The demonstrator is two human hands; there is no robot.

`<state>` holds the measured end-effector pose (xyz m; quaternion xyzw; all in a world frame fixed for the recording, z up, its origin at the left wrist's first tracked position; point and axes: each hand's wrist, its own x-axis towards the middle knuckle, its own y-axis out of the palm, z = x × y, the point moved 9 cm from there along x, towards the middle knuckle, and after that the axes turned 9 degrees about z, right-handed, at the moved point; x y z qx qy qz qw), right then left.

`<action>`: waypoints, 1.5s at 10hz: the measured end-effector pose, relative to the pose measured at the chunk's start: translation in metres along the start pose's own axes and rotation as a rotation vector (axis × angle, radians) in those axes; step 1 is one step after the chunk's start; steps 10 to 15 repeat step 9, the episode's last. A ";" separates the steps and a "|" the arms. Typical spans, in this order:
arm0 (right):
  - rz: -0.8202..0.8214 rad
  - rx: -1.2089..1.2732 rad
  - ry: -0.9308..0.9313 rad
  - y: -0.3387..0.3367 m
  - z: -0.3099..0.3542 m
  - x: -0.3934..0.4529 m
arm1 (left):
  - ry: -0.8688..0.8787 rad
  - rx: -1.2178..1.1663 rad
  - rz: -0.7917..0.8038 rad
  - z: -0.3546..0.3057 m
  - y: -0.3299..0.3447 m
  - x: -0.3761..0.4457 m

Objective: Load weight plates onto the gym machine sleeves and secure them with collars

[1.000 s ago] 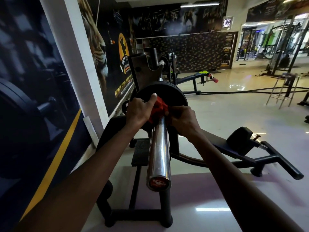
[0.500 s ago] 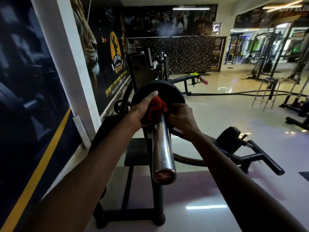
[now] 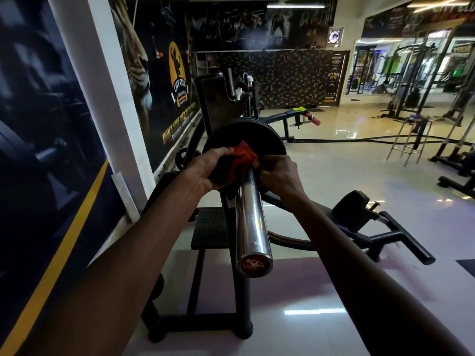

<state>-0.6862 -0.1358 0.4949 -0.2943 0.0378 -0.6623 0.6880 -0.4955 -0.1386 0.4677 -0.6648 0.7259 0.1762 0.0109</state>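
Dim room; ceiling tube lights (image 3: 285, 5) glare off the glossy floor (image 3: 334, 176) right of the hands. Edges bend and blur.

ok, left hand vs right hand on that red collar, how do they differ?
The left hand wraps the red collar from its left, thumb lying over the top; the right hand pinches its right edge with curled fingers. The left hand hides part of the weight plate; the right hand sits lower, beside the chrome sleeve. Both grip the collar against the plate.

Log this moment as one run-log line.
step: securing collar | left hand: on red collar | right hand: on collar | black plate: on chrome sleeve | lock state: unclear
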 end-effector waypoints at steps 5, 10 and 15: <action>0.013 -0.054 -0.046 -0.002 0.007 -0.007 | 0.158 0.035 -0.036 0.009 -0.008 -0.002; 0.116 -0.235 -0.141 0.027 -0.012 -0.077 | 0.416 0.385 -0.097 0.045 -0.036 -0.077; 0.116 -0.235 -0.141 0.027 -0.012 -0.077 | 0.416 0.385 -0.097 0.045 -0.036 -0.077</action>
